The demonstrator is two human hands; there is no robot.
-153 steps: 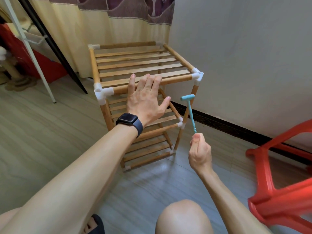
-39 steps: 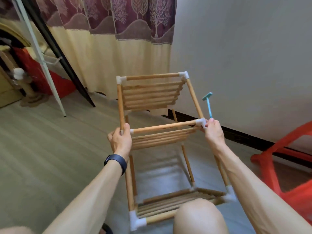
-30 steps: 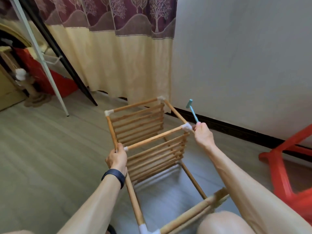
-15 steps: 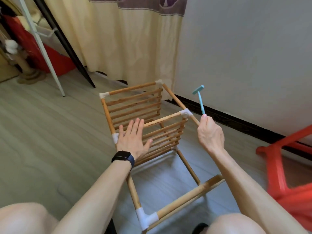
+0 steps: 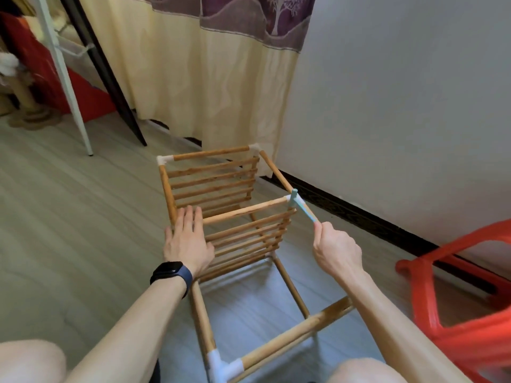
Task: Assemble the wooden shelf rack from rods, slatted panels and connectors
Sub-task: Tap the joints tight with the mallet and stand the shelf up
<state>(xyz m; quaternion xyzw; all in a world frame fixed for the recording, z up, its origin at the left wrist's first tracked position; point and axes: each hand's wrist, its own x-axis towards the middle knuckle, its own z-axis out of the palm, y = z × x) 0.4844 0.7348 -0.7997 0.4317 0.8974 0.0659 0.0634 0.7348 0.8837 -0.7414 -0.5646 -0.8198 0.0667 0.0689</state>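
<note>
The wooden shelf rack (image 5: 221, 186) lies on its side on the floor, its slatted panels standing upright and its rods joined by white connectors. My left hand (image 5: 188, 241) lies flat, fingers straight, on the rack's upper left rod at the middle panel. My right hand (image 5: 336, 248) grips the handle of a small teal hammer (image 5: 302, 208). The hammer's head touches the white connector (image 5: 293, 201) at the upper right corner of the middle panel. Another white connector (image 5: 222, 367) sits at the near corner by my knees.
A red plastic chair (image 5: 453, 308) stands close on the right. A white wall with a dark skirting board (image 5: 359, 217) runs behind the rack. A cream curtain (image 5: 210, 87) hangs at the back; white and black stand legs (image 5: 69, 87) slant at the far left.
I tipped the upright rack over onto its side and let go of it. In the last half second the hammer swung down from its raised position onto the upper right connector.
</note>
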